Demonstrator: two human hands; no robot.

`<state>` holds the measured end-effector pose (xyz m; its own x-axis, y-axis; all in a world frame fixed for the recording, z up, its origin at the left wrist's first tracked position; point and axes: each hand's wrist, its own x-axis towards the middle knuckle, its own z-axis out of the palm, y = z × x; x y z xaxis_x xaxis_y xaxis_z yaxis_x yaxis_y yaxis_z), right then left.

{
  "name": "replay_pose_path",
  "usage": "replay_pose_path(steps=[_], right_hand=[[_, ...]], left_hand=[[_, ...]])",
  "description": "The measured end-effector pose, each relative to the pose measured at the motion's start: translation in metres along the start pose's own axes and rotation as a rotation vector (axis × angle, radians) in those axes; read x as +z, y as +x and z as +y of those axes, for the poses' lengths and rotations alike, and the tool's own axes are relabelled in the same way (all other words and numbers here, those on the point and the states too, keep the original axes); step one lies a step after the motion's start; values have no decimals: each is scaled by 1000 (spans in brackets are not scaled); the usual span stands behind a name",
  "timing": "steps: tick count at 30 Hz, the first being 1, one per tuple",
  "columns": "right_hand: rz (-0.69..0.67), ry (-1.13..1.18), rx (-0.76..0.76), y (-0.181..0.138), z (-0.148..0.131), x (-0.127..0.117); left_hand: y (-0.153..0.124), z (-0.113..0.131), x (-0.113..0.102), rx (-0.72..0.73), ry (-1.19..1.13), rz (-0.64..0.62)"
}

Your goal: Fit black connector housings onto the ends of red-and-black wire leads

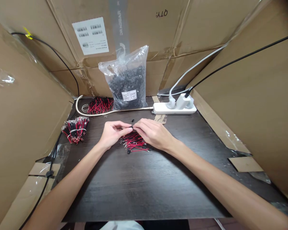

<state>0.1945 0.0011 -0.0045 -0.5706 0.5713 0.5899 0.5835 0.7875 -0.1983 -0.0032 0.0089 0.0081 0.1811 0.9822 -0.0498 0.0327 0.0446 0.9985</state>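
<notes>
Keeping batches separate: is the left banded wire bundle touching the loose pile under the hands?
Apart. Head view: dark table shows between the banded red-black wire bundle and loose wire pile.

3 wire bundles (75, 129) (100, 105) (134, 142), 1 parts bag (127, 80), 1 pwr strip (174, 108), 2 hands (113, 133) (154, 133).

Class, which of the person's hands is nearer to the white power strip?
Right. The right hand lies just in front of the power strip, slightly to its left; the left hand is farther left, across the loose wires.
</notes>
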Motion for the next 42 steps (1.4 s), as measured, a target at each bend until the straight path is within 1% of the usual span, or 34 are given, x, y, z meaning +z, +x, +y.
replay_pose_path(steps=[5, 10, 17, 20, 23, 25, 27, 28, 30, 31, 33, 37, 42], right_hand=[[-7, -63, -17, 2, -2, 0], [-12, -17, 31, 3, -1, 1], [70, 69, 100, 1, 3, -5], [68, 112, 146, -1, 5, -4], [56, 214, 259, -4, 9, -6], [-24, 323, 377, -6, 13, -10], [-206, 444, 488, -7, 16, -18], [-318, 497, 497, -7, 17, -23], [-520, 525, 450, -6, 18, -33], [-571, 519, 427, -5, 17, -37], [-631, 491, 402, -5, 15, -44], [-644, 430, 426, -7, 12, -47], [-703, 425, 384, -8, 11, -47]], left_hand=[[-2, 0, 0, 3, -11, 30], [-1, -2, -2, -6, -44, 71], [3, -4, -8, -32, -140, 92], [3, -2, -9, -54, -176, 110], [5, 0, -12, -61, -244, 162], [7, 1, -15, -54, -311, 197], [10, 0, -19, -56, -388, 215], [11, 0, -21, -62, -423, 217], [12, 0, -23, -81, -471, 212], [12, 0, -24, -90, -484, 208], [11, 0, -24, -108, -494, 197], [9, 2, -24, -123, -504, 160], [8, -1, -26, -114, -512, 122]])
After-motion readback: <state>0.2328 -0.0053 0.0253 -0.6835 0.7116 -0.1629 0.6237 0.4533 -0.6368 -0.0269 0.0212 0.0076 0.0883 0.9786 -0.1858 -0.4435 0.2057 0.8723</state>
